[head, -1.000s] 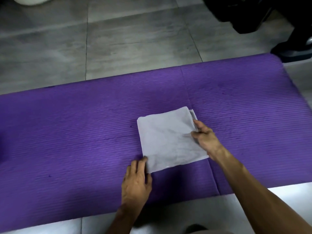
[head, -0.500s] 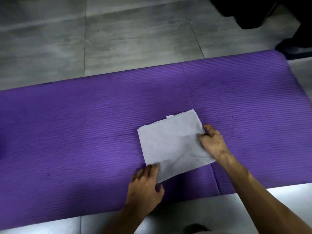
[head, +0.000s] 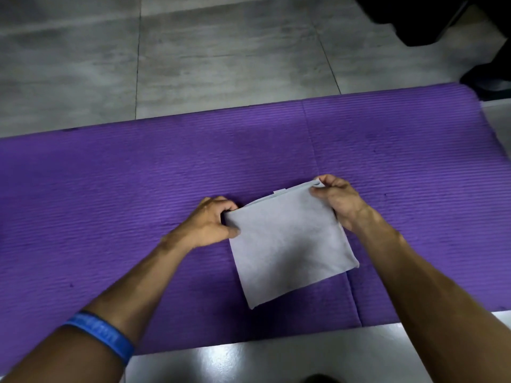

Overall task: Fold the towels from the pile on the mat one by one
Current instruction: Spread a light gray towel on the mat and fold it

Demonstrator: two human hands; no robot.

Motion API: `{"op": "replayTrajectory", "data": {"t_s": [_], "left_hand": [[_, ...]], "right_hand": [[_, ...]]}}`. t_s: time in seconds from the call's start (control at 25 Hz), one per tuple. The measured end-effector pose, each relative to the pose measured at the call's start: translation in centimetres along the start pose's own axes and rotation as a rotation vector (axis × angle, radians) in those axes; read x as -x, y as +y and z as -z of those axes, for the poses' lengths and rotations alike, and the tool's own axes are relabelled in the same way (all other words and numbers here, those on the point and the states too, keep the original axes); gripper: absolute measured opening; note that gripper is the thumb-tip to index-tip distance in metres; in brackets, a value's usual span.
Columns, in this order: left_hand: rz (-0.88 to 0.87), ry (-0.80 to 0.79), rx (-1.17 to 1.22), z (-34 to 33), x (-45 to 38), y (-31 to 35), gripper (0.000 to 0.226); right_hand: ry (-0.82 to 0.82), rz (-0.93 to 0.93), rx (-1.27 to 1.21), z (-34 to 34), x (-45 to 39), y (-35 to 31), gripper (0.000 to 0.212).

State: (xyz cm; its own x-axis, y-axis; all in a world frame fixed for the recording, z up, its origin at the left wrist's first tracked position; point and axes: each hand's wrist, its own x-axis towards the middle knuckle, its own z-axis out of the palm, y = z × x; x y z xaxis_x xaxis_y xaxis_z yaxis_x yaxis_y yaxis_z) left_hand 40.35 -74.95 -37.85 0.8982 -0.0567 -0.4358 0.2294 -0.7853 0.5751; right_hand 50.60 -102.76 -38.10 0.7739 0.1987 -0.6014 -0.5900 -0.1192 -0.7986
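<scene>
On the left forearm, well back from the fingers, a blue wristband. Ahead of it, the left hand, fingers curled round the far-left corner of a folded pale grey towel, thumb lying on the top face and the other fingers tucked behind the edge. Between the two sets of fingers, the towel's far edge, lifted slightly off the purple mat, with a small tab poking up near its middle. Nearer than the fingers, the rest of the towel, lying flat on the mat as a tilted rough square, its near corner pointing toward the mat's front edge. At the far-right corner, the right hand, fingers pinching the stacked layers, thumb pressed on top. Beyond the fingers, bare mat, then grey floor tiles. Far right and beyond the right fingers, dark shapes at the frame's corner, too cut off to identify. No pile visible.
</scene>
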Motion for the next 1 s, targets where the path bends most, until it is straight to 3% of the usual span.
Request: {"op": "replayTrajectory", "data": {"t_s": [0.12,0.24,0.44,0.64,0.88,1.0], "left_hand": [[-0.169,0.033,0.137,0.6,0.0,0.2,0.025],[-0.147,-0.075,0.217,1.2,-0.3,0.8,0.027],[-0.019,-0.191,-0.184,2.5,-1.4,1.2,0.033],[0.096,-0.255,-0.148,1.9,-2.8,1.4,0.032],[0.084,-0.231,0.071,0.7,-3.6,0.8,0.03],[0.069,-0.156,0.25,-0.5,-3.1,-0.1,0.022]], "right_hand": [[-0.052,0.039,-0.019,0.4,-0.2,0.4,0.02],[-0.054,0.072,0.011,0.1,-0.3,0.6,0.018],[-0.101,0.075,-0.023,0.1,-0.2,0.8,0.014],[-0.096,0.102,-0.079,-0.1,0.0,0.9,0.017],[-0.369,0.043,-0.273,1.5,1.8,-0.3,0.014],[-0.346,0.058,-0.215,1.4,1.9,0.3,0.02]]}}
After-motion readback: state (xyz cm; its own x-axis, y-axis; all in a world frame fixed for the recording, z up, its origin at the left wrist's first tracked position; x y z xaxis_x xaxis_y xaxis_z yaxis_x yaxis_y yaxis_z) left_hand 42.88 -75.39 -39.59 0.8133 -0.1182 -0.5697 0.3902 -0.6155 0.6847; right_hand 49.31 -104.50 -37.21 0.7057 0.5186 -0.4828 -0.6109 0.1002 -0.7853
